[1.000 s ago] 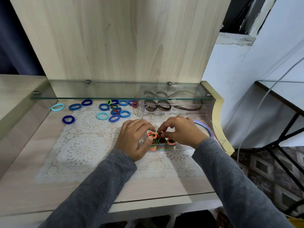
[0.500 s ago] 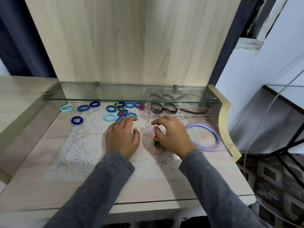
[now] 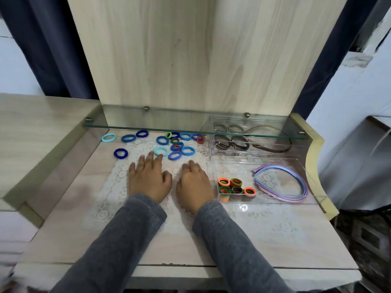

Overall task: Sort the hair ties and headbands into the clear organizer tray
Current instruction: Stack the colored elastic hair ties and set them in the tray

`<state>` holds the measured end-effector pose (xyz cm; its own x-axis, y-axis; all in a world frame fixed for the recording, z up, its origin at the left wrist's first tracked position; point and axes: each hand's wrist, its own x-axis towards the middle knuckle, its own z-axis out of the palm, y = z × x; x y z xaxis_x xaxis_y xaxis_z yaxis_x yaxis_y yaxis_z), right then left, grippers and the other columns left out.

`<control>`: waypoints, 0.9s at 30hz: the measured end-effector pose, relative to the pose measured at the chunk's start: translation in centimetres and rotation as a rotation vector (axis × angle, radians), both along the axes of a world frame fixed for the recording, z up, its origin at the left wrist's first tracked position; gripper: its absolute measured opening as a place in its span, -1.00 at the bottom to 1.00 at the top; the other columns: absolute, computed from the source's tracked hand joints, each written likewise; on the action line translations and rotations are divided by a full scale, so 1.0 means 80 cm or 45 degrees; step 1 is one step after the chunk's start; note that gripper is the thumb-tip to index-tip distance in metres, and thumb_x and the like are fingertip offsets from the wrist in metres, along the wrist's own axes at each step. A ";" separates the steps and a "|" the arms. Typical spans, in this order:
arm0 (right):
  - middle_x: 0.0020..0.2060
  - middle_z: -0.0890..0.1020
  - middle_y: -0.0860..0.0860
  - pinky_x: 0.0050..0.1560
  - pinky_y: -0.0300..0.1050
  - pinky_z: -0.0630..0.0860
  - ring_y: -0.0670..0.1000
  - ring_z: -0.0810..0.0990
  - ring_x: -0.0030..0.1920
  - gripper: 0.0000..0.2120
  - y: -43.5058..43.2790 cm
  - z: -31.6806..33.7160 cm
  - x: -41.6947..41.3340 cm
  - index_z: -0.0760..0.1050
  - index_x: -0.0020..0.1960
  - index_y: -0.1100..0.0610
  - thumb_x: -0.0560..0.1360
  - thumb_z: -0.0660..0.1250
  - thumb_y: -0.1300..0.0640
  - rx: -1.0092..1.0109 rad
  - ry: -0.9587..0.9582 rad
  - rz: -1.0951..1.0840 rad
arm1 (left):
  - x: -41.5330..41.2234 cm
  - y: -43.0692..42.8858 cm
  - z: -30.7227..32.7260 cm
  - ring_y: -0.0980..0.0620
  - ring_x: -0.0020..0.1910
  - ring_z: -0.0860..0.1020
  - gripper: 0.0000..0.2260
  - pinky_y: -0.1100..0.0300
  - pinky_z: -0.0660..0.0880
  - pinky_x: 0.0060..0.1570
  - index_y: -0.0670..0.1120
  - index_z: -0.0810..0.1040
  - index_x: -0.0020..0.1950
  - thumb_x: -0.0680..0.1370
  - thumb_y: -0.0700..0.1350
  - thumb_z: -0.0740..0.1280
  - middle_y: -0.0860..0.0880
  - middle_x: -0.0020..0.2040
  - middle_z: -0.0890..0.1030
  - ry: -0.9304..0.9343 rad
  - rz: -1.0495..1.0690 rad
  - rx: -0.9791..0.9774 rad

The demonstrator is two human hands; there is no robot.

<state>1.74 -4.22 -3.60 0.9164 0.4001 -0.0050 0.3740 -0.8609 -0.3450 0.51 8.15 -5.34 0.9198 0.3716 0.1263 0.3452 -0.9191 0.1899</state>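
We are resting both hands flat on the lace mat (image 3: 118, 182) and holding nothing. The left hand (image 3: 148, 180) is spreading its fingers slightly, the right hand (image 3: 193, 182) keeping them together. Just right of them, the tray (image 3: 275, 202) is holding orange and green ties (image 3: 236, 187) beside pastel headbands (image 3: 281, 182), with brown bands (image 3: 232, 142) farther back. Loose blue ties (image 3: 175, 145) are lying beyond our fingertips, one pale tie (image 3: 160, 151) at the left fingertips.

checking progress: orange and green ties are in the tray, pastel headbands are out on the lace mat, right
Not quite. The head view shows the headbands inside the tray, right of the ties, not on the mat. The orange and green ties are in the tray.
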 end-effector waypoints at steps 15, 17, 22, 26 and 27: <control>0.50 0.13 0.17 0.40 0.03 0.10 0.17 0.17 0.42 -0.45 0.034 -0.023 0.057 0.06 0.53 0.14 0.58 0.07 0.05 0.015 -0.203 -0.274 | 0.051 0.008 0.010 0.03 0.55 0.07 -0.51 -0.12 -0.11 0.48 0.22 0.11 0.53 0.61 -0.02 0.08 0.12 0.57 0.13 -0.087 -0.180 -0.003; 0.46 0.23 0.16 0.36 0.01 0.15 0.17 0.23 0.38 -0.49 0.036 -0.023 0.063 0.15 0.50 0.16 0.57 0.06 0.10 0.029 -0.241 -0.310 | 0.057 0.011 0.010 0.04 0.54 0.10 -0.54 -0.12 -0.11 0.47 0.24 0.17 0.51 0.61 -0.01 0.08 0.13 0.55 0.20 -0.105 -0.195 0.008; 0.25 0.46 0.15 0.23 0.01 0.26 0.17 0.37 0.23 -0.59 0.039 -0.018 0.083 0.39 0.29 0.22 0.49 0.06 0.15 0.154 -0.283 -0.363 | 0.065 0.020 0.007 0.09 0.54 0.12 -0.56 -0.07 -0.12 0.48 0.19 0.29 0.47 0.59 -0.06 0.11 0.18 0.50 0.30 -0.130 -0.164 -0.022; 0.34 0.39 0.18 0.29 0.01 0.27 0.19 0.36 0.30 -0.58 0.042 -0.014 0.100 0.31 0.35 0.25 0.51 0.16 0.21 0.247 -0.272 -0.446 | 0.064 0.030 0.010 0.07 0.53 0.13 -0.59 -0.05 -0.12 0.48 0.13 0.31 0.46 0.60 -0.06 0.11 0.13 0.48 0.34 -0.120 -0.116 -0.035; 0.40 0.33 0.19 0.32 0.02 0.25 0.19 0.32 0.34 -0.55 0.044 -0.012 0.103 0.26 0.40 0.25 0.52 0.15 0.20 0.223 -0.253 -0.458 | 0.063 0.033 0.012 0.05 0.53 0.14 -0.60 -0.06 -0.11 0.48 0.13 0.32 0.46 0.61 -0.05 0.12 0.11 0.48 0.35 -0.121 -0.097 -0.037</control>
